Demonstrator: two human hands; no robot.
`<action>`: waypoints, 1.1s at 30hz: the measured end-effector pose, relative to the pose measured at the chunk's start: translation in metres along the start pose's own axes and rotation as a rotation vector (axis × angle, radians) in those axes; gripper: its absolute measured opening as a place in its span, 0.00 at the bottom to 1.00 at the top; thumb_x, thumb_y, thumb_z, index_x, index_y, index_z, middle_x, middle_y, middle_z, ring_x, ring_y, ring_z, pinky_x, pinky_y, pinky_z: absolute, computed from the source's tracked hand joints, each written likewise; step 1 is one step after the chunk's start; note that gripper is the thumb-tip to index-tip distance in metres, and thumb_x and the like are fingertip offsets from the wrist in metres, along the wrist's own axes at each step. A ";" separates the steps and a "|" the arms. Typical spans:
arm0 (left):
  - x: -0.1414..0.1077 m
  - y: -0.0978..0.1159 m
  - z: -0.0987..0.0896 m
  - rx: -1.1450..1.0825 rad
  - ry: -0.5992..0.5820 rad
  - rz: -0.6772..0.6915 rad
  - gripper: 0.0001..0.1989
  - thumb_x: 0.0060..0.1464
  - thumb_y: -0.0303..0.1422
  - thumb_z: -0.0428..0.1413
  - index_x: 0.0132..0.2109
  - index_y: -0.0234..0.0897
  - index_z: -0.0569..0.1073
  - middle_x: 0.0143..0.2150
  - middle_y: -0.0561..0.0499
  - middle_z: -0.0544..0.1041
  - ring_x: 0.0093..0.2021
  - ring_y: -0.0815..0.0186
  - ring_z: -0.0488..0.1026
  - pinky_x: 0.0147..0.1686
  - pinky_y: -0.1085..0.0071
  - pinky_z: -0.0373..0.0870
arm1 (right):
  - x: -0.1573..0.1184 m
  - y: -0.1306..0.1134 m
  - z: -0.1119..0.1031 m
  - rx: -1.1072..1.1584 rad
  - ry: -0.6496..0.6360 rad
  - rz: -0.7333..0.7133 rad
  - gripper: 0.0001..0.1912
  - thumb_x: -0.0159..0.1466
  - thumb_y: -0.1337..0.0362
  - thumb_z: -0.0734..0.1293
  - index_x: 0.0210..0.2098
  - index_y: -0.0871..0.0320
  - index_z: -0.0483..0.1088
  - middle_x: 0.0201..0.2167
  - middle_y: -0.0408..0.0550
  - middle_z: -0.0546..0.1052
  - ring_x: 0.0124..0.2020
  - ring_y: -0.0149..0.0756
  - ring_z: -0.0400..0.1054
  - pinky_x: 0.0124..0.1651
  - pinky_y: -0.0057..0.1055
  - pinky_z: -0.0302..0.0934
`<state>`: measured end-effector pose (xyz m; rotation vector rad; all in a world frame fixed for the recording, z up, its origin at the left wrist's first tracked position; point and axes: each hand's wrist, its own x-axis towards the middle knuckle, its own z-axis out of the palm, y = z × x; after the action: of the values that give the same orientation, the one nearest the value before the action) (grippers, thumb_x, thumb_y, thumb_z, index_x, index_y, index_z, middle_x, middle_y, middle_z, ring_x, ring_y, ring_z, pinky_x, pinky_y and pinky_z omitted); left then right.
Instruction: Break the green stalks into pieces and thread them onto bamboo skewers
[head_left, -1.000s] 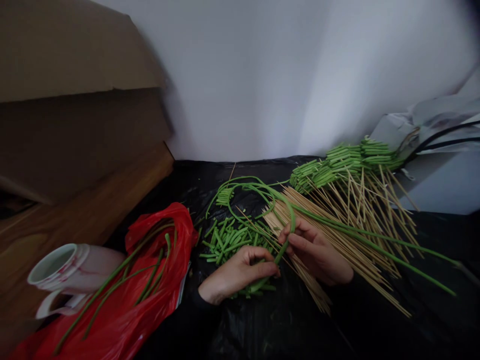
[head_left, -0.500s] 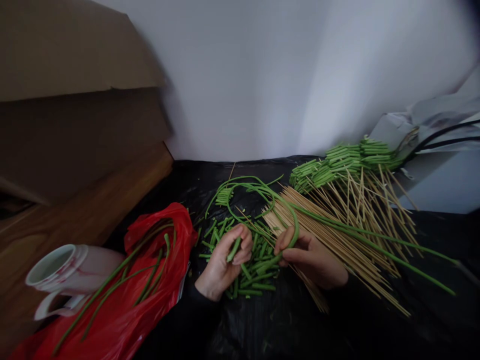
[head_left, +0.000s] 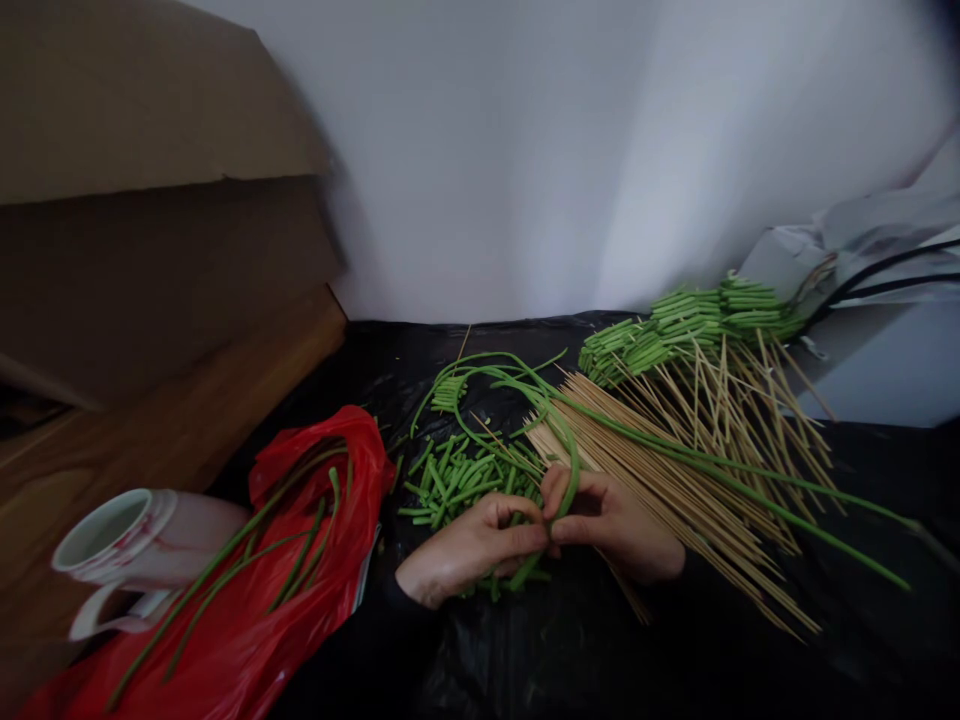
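Observation:
My right hand (head_left: 611,525) is closed around a long green bean (head_left: 574,455), which arches up from its fingers toward other long beans. My left hand (head_left: 480,545) meets it from the left, its thumb and fingers pinched on the near end of the same bean. The fingertips of both hands almost touch. Under and behind them spreads a heap of short cut bean pieces (head_left: 442,480), partly hidden by the left hand. Behind the heap, a short row of pieces (head_left: 448,393) sits on a thin stick.
Bamboo skewers (head_left: 660,480) lie in a bundle at right, below stacked skewered beans (head_left: 686,325). A red plastic bag (head_left: 330,600) with long beans lies at left beside a white mug (head_left: 180,535). Black sheeting (head_left: 570,650) covers the surface. A cardboard box (head_left: 150,100) stands behind left.
My left hand has moved right and slightly down, from above the cut pieces to the bean's end at my right hand. The right hand has shifted slightly left.

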<state>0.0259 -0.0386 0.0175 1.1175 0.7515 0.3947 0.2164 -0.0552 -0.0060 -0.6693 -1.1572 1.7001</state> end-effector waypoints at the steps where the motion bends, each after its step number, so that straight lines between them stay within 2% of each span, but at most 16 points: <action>1: -0.001 0.001 0.000 0.018 -0.015 -0.010 0.16 0.50 0.43 0.63 0.34 0.33 0.74 0.26 0.55 0.71 0.18 0.78 0.55 0.18 0.76 0.46 | 0.000 -0.001 0.000 0.015 0.004 0.011 0.08 0.52 0.64 0.78 0.30 0.55 0.76 0.32 0.42 0.71 0.33 0.31 0.66 0.37 0.29 0.61; 3: -0.001 0.002 0.000 0.034 -0.043 -0.018 0.14 0.50 0.41 0.64 0.34 0.33 0.73 0.30 0.53 0.75 0.18 0.79 0.56 0.18 0.76 0.47 | -0.001 -0.004 0.000 0.073 0.036 0.027 0.09 0.54 0.62 0.77 0.30 0.57 0.76 0.30 0.42 0.70 0.30 0.29 0.64 0.34 0.27 0.59; 5: -0.001 0.002 -0.001 0.044 -0.035 -0.016 0.13 0.51 0.40 0.63 0.34 0.33 0.74 0.29 0.53 0.75 0.18 0.79 0.56 0.17 0.76 0.46 | -0.001 -0.008 -0.002 0.176 0.098 0.023 0.10 0.56 0.58 0.76 0.31 0.57 0.75 0.26 0.40 0.68 0.26 0.26 0.59 0.31 0.25 0.56; 8: 0.000 0.002 -0.003 0.026 0.059 0.013 0.15 0.50 0.42 0.64 0.33 0.33 0.75 0.23 0.56 0.70 0.17 0.78 0.54 0.17 0.76 0.43 | -0.001 -0.014 -0.008 0.305 0.198 -0.028 0.11 0.58 0.56 0.74 0.32 0.57 0.74 0.23 0.39 0.63 0.23 0.25 0.53 0.27 0.24 0.53; 10: 0.000 0.001 -0.004 -0.049 0.148 0.056 0.17 0.47 0.43 0.66 0.33 0.32 0.74 0.23 0.56 0.70 0.17 0.79 0.53 0.17 0.76 0.42 | -0.001 -0.017 -0.011 0.313 0.233 -0.069 0.10 0.58 0.57 0.74 0.32 0.56 0.73 0.21 0.39 0.61 0.23 0.26 0.52 0.26 0.24 0.52; 13: 0.001 0.000 -0.003 -0.235 0.277 0.125 0.19 0.44 0.41 0.68 0.36 0.33 0.73 0.29 0.53 0.74 0.18 0.80 0.54 0.17 0.78 0.43 | -0.001 -0.018 -0.012 0.283 0.204 -0.095 0.09 0.56 0.59 0.75 0.29 0.56 0.73 0.22 0.40 0.63 0.24 0.28 0.55 0.26 0.27 0.53; 16: 0.002 -0.002 -0.003 -0.395 0.347 0.185 0.19 0.43 0.38 0.69 0.38 0.33 0.73 0.29 0.54 0.73 0.19 0.80 0.55 0.18 0.80 0.46 | -0.003 -0.016 -0.008 0.241 0.142 -0.096 0.07 0.54 0.62 0.76 0.28 0.55 0.74 0.24 0.40 0.67 0.25 0.29 0.59 0.28 0.29 0.54; 18: 0.003 0.000 -0.006 -0.485 0.341 0.244 0.17 0.45 0.36 0.68 0.38 0.33 0.73 0.26 0.57 0.69 0.18 0.81 0.53 0.18 0.82 0.49 | -0.003 -0.011 -0.006 0.184 0.114 -0.092 0.06 0.54 0.65 0.76 0.28 0.55 0.75 0.25 0.40 0.69 0.26 0.29 0.62 0.29 0.29 0.55; 21: 0.003 0.006 -0.013 -0.606 0.259 0.314 0.10 0.52 0.32 0.64 0.34 0.32 0.70 0.21 0.61 0.59 0.17 0.81 0.47 0.16 0.83 0.47 | -0.004 -0.005 -0.003 0.117 0.068 -0.086 0.05 0.54 0.65 0.76 0.28 0.55 0.76 0.27 0.41 0.71 0.27 0.29 0.63 0.30 0.30 0.55; 25: 0.003 0.012 -0.021 -0.730 0.107 0.283 0.11 0.54 0.31 0.58 0.28 0.33 0.64 0.23 0.59 0.59 0.17 0.80 0.46 0.14 0.82 0.44 | -0.006 -0.003 -0.003 0.102 -0.033 -0.044 0.05 0.56 0.63 0.75 0.29 0.55 0.75 0.25 0.42 0.72 0.26 0.30 0.63 0.30 0.30 0.53; 27: 0.003 0.011 -0.019 -0.667 0.048 0.235 0.09 0.54 0.34 0.56 0.29 0.34 0.66 0.22 0.58 0.60 0.16 0.79 0.47 0.14 0.80 0.43 | -0.007 -0.004 -0.004 0.097 -0.059 -0.009 0.06 0.56 0.62 0.75 0.29 0.55 0.75 0.25 0.42 0.72 0.25 0.30 0.63 0.30 0.30 0.53; 29: 0.002 0.008 -0.014 -0.520 0.035 0.184 0.08 0.54 0.35 0.55 0.33 0.34 0.70 0.20 0.58 0.60 0.15 0.78 0.48 0.15 0.78 0.42 | -0.008 -0.006 -0.005 0.076 -0.059 0.024 0.07 0.56 0.60 0.75 0.30 0.55 0.75 0.24 0.42 0.72 0.25 0.30 0.62 0.30 0.30 0.52; 33: 0.000 0.003 -0.004 -0.189 0.045 0.056 0.15 0.56 0.41 0.57 0.33 0.32 0.74 0.20 0.57 0.61 0.18 0.77 0.51 0.18 0.76 0.41 | -0.007 -0.005 -0.006 0.013 -0.021 0.064 0.09 0.55 0.60 0.76 0.30 0.56 0.75 0.25 0.42 0.73 0.25 0.29 0.62 0.28 0.28 0.53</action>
<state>0.0230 -0.0350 0.0192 0.9560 0.7085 0.5284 0.2261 -0.0585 -0.0044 -0.6890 -1.1497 1.7708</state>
